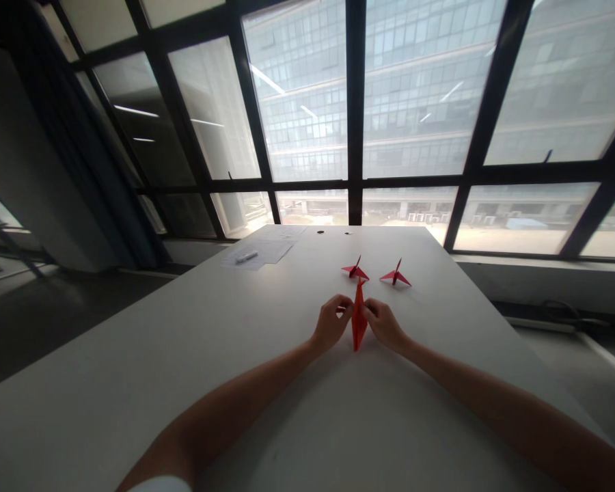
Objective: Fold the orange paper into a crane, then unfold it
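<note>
At table (236, 328), pinches paper (359, 324) from both sides with left hand (333, 320) and right hand (384, 322) nearly closed; seems light, easily creased: grip folded edges gently.

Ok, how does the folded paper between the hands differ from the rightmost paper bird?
The folded paper is held between the left hand and right hand, while the rightmost bird sits untouched on the table. The folded paper looks long and narrow; the rightmost bird has its wings spread. The folded paper is orange-red, the rightmost bird a deeper, pinker red. Both are reddish folded shapes.
</note>
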A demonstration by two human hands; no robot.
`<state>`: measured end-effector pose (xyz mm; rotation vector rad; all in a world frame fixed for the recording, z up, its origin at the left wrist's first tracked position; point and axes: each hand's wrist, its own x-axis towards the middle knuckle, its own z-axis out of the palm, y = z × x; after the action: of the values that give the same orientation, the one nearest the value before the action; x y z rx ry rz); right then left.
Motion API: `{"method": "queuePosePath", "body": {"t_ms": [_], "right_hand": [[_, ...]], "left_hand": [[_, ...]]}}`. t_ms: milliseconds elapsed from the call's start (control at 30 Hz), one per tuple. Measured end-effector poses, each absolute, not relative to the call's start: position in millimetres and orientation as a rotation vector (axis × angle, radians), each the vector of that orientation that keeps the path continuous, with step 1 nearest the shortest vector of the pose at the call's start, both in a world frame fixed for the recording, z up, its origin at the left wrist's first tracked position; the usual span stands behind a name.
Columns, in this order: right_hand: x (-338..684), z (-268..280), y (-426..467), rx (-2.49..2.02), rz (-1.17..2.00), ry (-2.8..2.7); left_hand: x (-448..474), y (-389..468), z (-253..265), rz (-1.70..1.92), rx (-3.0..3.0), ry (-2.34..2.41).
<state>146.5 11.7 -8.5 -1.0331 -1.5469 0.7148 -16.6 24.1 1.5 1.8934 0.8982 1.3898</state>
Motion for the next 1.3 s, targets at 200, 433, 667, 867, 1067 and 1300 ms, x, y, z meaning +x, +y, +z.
{"method": "queuePosePath", "body": {"t_ms": [200, 433, 667, 867, 1067, 1300], "right_hand": [[147, -8, 8, -0.959, 0.743, -1.567], [148, -9, 7, -0.920, 0.727, -1.631], [148, -12, 9, -0.957, 0.680, -1.610], [150, -18, 14, -1.049, 0.625, -1.579], [151, -15, 10, -1.184, 0.326, -1.599], [150, -9, 8, -1.273, 0.359, -1.593]], "left_hand": [[-15, 33, -4, 1.332, 1.596, 0.809], [-14, 24, 2, 1.237, 1.694, 0.894], [-14, 30, 0, 1.250, 1.472, 0.810], [-16, 31, -1, 1.322, 1.363, 0.875], [-15, 30, -1, 1.365, 1.511, 0.938], [-15, 24, 1, 1.334, 1.739, 1.002]]}}
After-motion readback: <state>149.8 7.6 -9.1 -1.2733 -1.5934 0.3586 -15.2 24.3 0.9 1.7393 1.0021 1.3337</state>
